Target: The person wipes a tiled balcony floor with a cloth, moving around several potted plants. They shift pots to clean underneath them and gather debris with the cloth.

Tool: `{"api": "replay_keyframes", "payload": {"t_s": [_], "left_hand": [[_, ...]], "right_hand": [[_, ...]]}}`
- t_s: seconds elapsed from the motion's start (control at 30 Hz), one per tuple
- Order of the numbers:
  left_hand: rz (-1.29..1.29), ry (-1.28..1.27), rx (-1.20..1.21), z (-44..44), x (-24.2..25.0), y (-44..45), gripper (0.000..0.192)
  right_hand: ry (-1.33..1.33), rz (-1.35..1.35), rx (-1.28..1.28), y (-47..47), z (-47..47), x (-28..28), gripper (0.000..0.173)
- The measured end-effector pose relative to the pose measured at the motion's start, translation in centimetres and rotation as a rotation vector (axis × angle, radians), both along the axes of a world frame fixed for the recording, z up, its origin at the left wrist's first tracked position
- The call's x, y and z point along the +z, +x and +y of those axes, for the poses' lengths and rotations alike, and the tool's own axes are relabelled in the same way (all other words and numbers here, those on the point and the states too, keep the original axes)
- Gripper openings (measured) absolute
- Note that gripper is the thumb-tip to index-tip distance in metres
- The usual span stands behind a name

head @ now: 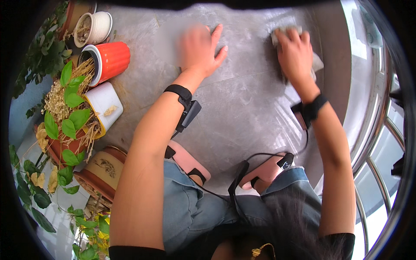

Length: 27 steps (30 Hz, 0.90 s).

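My left hand [200,52] is palm down at the grey tile floor [240,94], with thumb and a finger spread and nothing seen in it. A blurred patch hides part of its fingers. On the right, my right hand [295,57] presses a light grey cloth [317,63] onto the floor near the wall's foot, its fingers bent over the folded fabric. Each wrist wears a black strap with a small device; a cable [307,143] runs from the right one.
Potted plants line the left: a cream pot [97,27], a tipped red-orange pot [113,61], a white planter [105,104] and a brown-and-cream pot [105,165]. Metal railing bars [378,182] stand at right. My pink slippers [191,159] are on the floor below my hands.
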<state>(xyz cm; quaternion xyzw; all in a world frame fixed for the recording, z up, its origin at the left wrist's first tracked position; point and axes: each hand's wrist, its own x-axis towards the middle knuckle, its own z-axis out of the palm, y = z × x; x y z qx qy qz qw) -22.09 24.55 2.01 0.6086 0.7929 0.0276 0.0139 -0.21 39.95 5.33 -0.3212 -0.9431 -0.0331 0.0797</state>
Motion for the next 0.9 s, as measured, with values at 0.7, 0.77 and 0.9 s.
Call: {"api": "replay_keyframes", "payload": {"t_s": [0.7, 0.77, 0.9], "left_hand": [[-0.107, 0.172, 0.042, -0.6, -0.7, 0.8, 0.056], [-0.105, 0.197, 0.046, -0.6, -0.5, 0.6, 0.056], [-0.147, 0.179, 0.054, -0.4, -0.7, 0.6, 0.057]], "right_hand": [[0.037, 0.004, 0.06, -6.2, -1.3, -0.5, 0.04], [0.03, 0.04, 0.071, -6.1, -1.3, -0.4, 0.038], [-0.169, -0.107, 0.087, -4.4, -3.4, 0.6, 0.05]]}}
